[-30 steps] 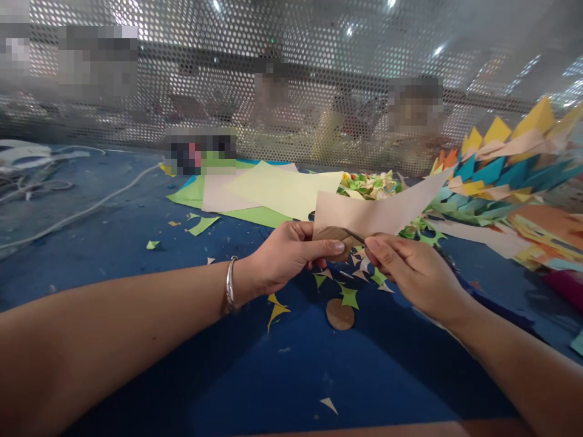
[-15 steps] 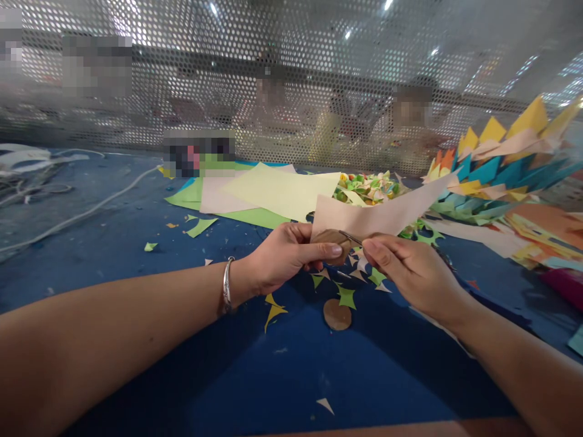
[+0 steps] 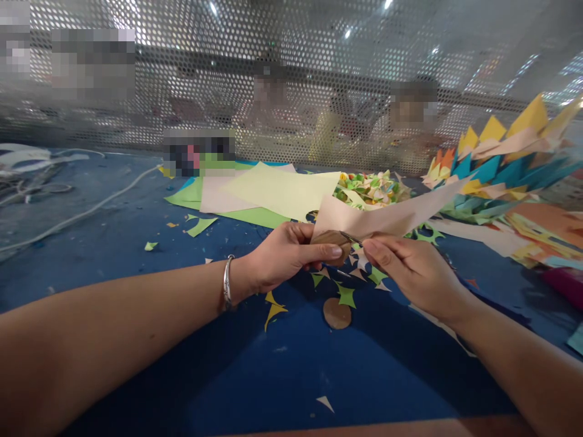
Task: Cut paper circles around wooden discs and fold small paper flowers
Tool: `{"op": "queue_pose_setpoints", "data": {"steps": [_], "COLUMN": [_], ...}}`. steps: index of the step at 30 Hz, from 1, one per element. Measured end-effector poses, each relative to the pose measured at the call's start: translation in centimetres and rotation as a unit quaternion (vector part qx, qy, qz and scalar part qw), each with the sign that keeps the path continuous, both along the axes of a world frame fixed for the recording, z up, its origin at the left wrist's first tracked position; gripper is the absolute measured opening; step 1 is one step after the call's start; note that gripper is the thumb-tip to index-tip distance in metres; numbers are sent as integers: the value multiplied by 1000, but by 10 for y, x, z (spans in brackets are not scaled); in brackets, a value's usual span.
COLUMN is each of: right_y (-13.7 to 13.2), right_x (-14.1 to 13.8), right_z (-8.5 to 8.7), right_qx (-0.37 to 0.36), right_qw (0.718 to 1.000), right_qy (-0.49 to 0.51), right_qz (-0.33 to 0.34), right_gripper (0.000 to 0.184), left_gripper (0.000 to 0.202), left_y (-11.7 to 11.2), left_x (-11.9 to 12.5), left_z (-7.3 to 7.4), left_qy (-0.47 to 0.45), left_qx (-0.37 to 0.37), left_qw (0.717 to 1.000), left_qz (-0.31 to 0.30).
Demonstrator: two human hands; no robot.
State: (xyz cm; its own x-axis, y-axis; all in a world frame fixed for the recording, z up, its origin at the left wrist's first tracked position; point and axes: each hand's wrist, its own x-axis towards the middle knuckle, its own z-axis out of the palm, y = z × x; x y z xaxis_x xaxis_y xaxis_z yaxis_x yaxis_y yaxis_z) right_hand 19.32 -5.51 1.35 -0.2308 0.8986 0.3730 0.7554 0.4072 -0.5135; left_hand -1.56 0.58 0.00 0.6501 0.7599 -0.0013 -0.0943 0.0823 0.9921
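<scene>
My left hand (image 3: 296, 252) is closed, with its thumb pressing a round brown cardboard disc (image 3: 325, 240) against a sheet of pale pink paper (image 3: 378, 217). The paper curls up and out to the right. In my closed right hand (image 3: 405, 264) are what look like small scissors (image 3: 351, 238). Only their thin dark metal end shows, touching the disc's right edge and the paper; my fingers hide the rest. Below the hands a second brown disc (image 3: 337, 314) lies flat on the blue table (image 3: 282, 376), partly under a green paper scrap (image 3: 347, 296).
Yellow and green paper sheets (image 3: 277, 188) are stacked behind my hands, beside a heap of small coloured pieces (image 3: 373, 185). Spiky folded paper (image 3: 496, 164) stands at right. A white cord (image 3: 91, 209) crosses the left. Behind a perforated metal screen (image 3: 300, 42) people are dimly visible.
The pink paper's free right end has swung slightly further right. Both hands keep nearly the same place and grip.
</scene>
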Motion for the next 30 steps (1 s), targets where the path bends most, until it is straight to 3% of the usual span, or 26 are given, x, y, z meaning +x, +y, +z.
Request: {"op": "queue_pose_setpoints", "data": {"steps": [12,30], "right_y": [1,2], "right_x": [5,8], "right_z": [-3,-3], "right_qx": [5,10], "right_qw": [1000,999], "right_qy": [-10,-51], "right_qz": [12,8], "right_gripper": [41,42], "left_gripper": [9,8], "left_y": [5,10], "left_x": [-3,-3], "left_z": [4,1], "left_qy": [6,8], "left_qx": [19,49], "left_qw": [999,996], "left_qz": [-38,-79]}}
